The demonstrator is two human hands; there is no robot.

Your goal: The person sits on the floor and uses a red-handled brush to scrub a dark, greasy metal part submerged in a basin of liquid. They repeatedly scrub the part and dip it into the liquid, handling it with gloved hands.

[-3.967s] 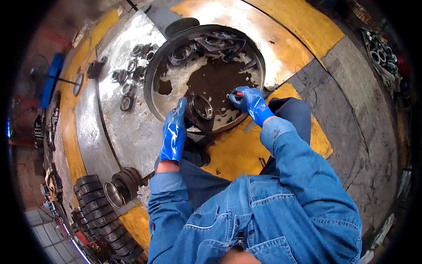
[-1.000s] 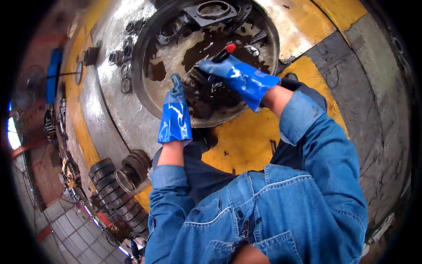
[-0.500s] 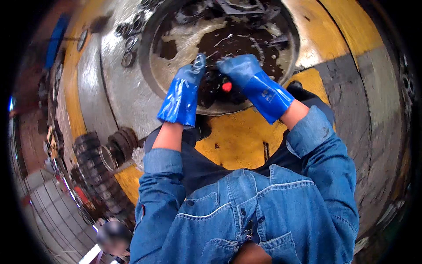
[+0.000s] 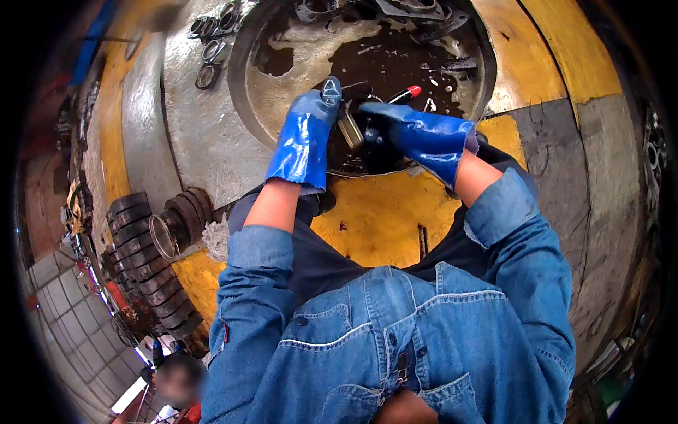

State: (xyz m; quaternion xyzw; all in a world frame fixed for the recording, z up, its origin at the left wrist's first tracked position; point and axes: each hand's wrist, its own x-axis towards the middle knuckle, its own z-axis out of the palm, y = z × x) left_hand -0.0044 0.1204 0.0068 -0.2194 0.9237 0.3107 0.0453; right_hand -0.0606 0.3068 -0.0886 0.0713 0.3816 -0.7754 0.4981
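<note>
Both my hands wear long blue rubber gloves and are over a round metal basin point(image 4: 239, 78) of dark, oily liquid. My left hand point(image 4: 318, 106), thumb up, is closed at the side of a dark metal part with a shiny flat face point(image 4: 350, 131). At the part's other side, my right hand point(image 4: 392, 121) has its fingers pressed together, pointing left. What its palm grips is hidden. Just beyond the right glove is a dark, slim tool with a red end point(image 4: 413, 91); whether the hand touches it cannot be told.
Dark metal parts point(image 4: 417, 10) sit at the basin's far side. Several metal rings point(image 4: 207, 76) lie on the grey plate to the left. A stack of ribbed dark parts point(image 4: 152, 261) and a rusty drum-shaped part point(image 4: 185, 222) stand at lower left, where another person point(image 4: 176, 381) is partly visible.
The red end has gone from below my right glove to beyond it. My right hand has turned and lowered slightly; the left has shifted a little right. The part's shiny face now shows.
</note>
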